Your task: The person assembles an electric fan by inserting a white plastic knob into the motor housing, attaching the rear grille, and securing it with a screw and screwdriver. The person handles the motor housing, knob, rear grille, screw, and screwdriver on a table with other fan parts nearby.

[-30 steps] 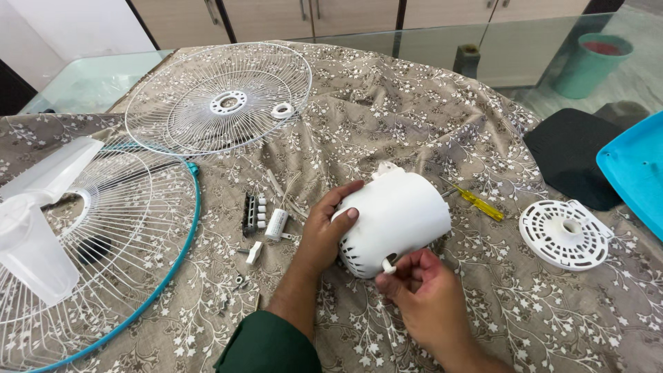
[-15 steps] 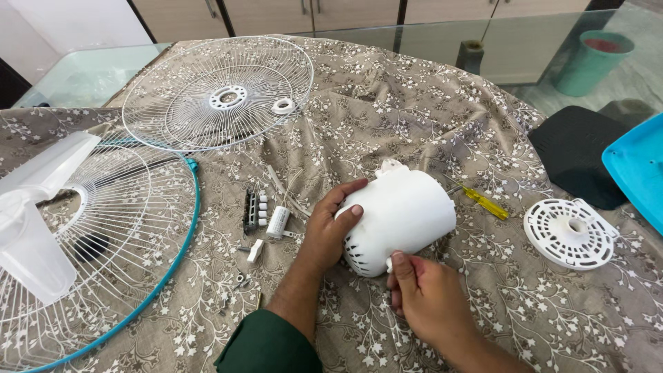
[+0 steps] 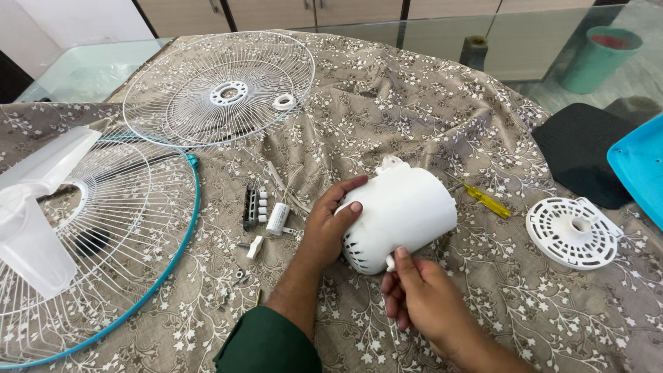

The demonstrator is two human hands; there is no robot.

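A white plastic fan motor housing (image 3: pixel 404 211) lies tilted on the flowered cloth near the middle. My left hand (image 3: pixel 330 224) grips its left side, thumb on top. My right hand (image 3: pixel 418 297) is just below it, thumb and forefinger pinched on a small white knob (image 3: pixel 391 263) at the housing's lower rim. A yellow-handled screwdriver (image 3: pixel 487 201) lies right of the housing.
Two wire fan guards, one white (image 3: pixel 219 90) and one with a teal rim (image 3: pixel 90 242), lie at left with a clear fan blade (image 3: pixel 31 207). Small switch parts (image 3: pixel 262 211) and screws sit left of my hand. A white vented disc (image 3: pixel 572 231) lies right; beyond it are a black pad and a teal tray.
My right hand has slid up to the housing's lower rim and its fingers have closed over the small knob. The housing has tilted slightly. My left hand keeps its grip.
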